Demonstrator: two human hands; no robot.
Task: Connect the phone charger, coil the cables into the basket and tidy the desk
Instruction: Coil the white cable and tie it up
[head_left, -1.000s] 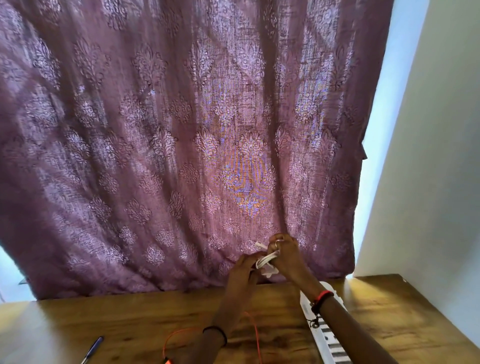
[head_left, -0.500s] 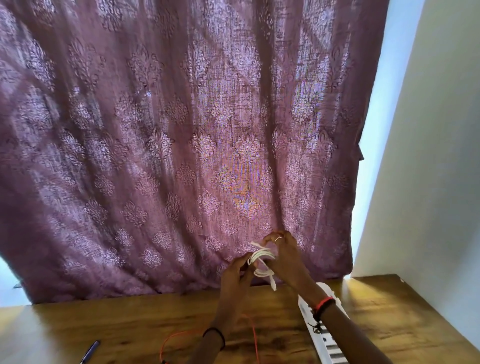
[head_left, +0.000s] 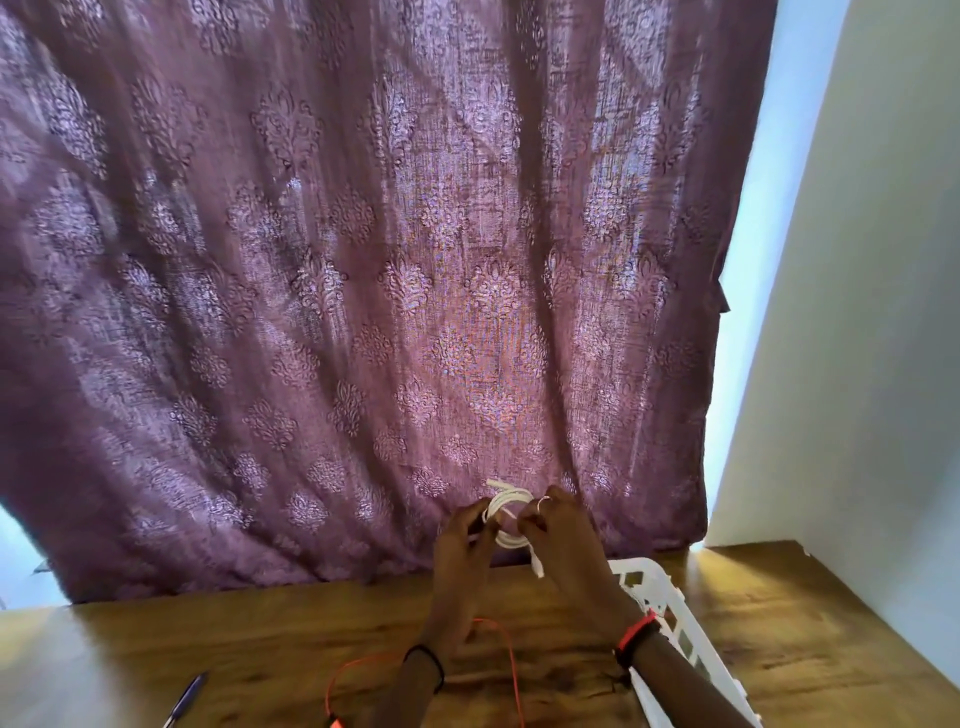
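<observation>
Here, a thin white cable (head_left: 508, 512), wound into a small coil, is held up in the lower middle of the frame, above the far edge of the brown wooden desk (head_left: 260, 649) and in front of the purple patterned curtain (head_left: 363, 260). The left side of the coil is gripped by the left hand (head_left: 462, 545), its fingers curled round the loops. The right side is pinched by the fingertips of the right hand (head_left: 563, 540). Whether every loop is caught cannot be told, since part of the coil is hidden behind the fingers. A short free end (head_left: 537, 566) is seen hanging below the coil, unsecured.

The main risk is judged to lie there. If either grip is eased before that end is tucked or wrapped, the springy loops may well open and the coil be lost. The white plastic slotted basket (head_left: 660, 597) lies at the lower right, just beside the right wrist, so the carry is short. Even so, the dangling end could be caught on its rim or in a slot. A thin orange-red cable (head_left: 511, 670) lies looped on the desk beneath the forearms and could be snagged and dragged by a wrist. A blue pen (head_left: 187, 699) at the lower left is well apart and is not thought to be endangered.
</observation>
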